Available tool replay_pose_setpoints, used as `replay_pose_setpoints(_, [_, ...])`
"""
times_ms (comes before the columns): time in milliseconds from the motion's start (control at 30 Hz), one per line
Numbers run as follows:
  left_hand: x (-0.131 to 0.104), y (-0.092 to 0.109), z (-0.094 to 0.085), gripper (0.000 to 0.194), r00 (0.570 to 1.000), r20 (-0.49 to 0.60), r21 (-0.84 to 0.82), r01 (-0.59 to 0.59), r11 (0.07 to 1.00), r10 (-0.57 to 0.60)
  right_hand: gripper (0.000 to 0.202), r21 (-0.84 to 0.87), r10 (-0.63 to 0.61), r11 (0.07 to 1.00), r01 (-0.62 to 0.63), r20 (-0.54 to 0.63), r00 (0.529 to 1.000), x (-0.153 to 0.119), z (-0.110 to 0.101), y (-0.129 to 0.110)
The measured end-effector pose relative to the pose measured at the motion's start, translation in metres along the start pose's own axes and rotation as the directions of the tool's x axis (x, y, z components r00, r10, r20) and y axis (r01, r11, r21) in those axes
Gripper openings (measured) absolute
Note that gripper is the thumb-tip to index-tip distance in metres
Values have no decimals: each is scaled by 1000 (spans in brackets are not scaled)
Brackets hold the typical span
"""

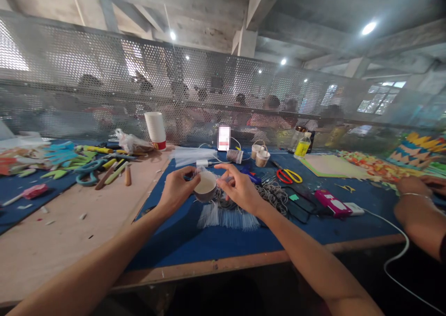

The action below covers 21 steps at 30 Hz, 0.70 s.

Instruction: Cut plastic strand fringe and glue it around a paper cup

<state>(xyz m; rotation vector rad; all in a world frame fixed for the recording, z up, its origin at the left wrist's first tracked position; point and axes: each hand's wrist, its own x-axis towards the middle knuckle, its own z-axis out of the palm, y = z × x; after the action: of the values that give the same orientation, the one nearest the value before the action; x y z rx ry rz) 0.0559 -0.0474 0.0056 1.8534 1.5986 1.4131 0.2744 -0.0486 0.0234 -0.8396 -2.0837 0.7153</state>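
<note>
A small paper cup (pixel 205 188) with a pale inside is tilted toward me above the blue mat. My left hand (pixel 179 188) is closed on its left rim, thumb and fingers pinching there. Clear plastic film shows faintly at the cup's far rim. At the cup's right side is my right hand (pixel 239 188), index finger stretched over the rim and the other fingers bent in; what they pinch is too small to make out. Below both hands lies a row of clear plastic strips (pixel 228 217). A heap of grey cord (pixel 275 197) lies beside my right wrist.
Red-and-yellow scissors (pixel 289 176), two small cups (pixel 261 155) and a phone (pixel 224 138) stand or lie beyond. A magenta box (pixel 332 203) with a white cable is at right, near another person's arm (pixel 420 211). Blue scissors (pixel 89 173) and stacked cups (pixel 155 128) are left.
</note>
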Motion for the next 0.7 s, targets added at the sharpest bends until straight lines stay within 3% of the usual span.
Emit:
replay_pose_setpoints(167, [-3, 0, 5, 25, 1000, 30, -44, 7, 999, -6, 35, -142, -48, 989, 45, -17, 999, 0, 3, 3])
replay_pose_setpoints(367, [-4, -1, 9, 23, 997, 71, 47, -33, 998, 30, 30, -290, -31, 957, 18, -41, 999, 2, 9, 13])
replay_pose_setpoints(700, [-2, -6, 10, 23, 997, 82, 43, -16, 999, 13, 22, -318, -14, 948, -9, -71, 997, 4, 11, 17])
